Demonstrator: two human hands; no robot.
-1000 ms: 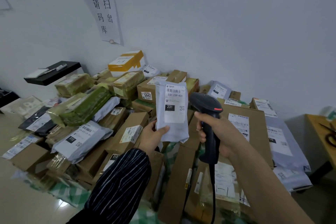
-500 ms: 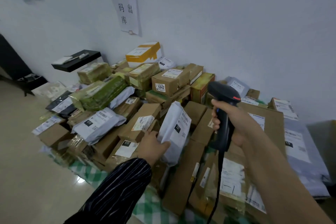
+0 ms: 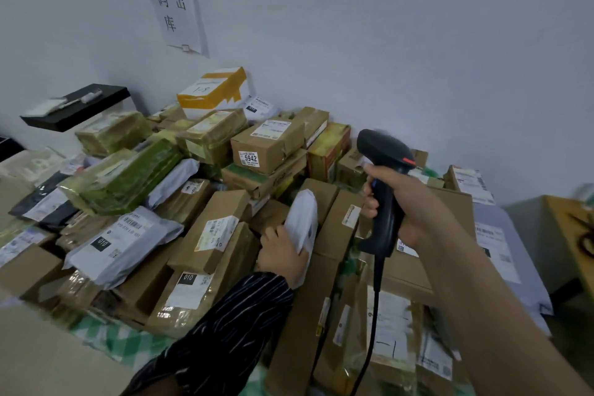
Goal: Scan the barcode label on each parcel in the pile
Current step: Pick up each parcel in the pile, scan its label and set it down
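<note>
**Two hands, both gripping**

Your left hand (image 3: pixel 280 255) clutches a soft, crinkled white poly mailer (image 3: pixel 302 219), which stands on edge among stiff brown cardboard boxes (image 3: pixel 268 146). Your right hand (image 3: pixel 416 207) curls round a smooth black pistol-shaped scanner (image 3: pixel 384 154), upright just right of the mailer.

Far wall: plain white painted wall (image 3: pixel 418 26), even light. White paper sign with black Chinese characters (image 3: pixel 170 0) taped far left. Black flat wall shelf (image 3: pixel 77 106) below-left. Pale glossy floor (image 3: pixel 41 354) near left; green-and-white checked cloth (image 3: pixel 128 342) on it. Yellow wooden table (image 3: pixel 575 235) right.
</note>
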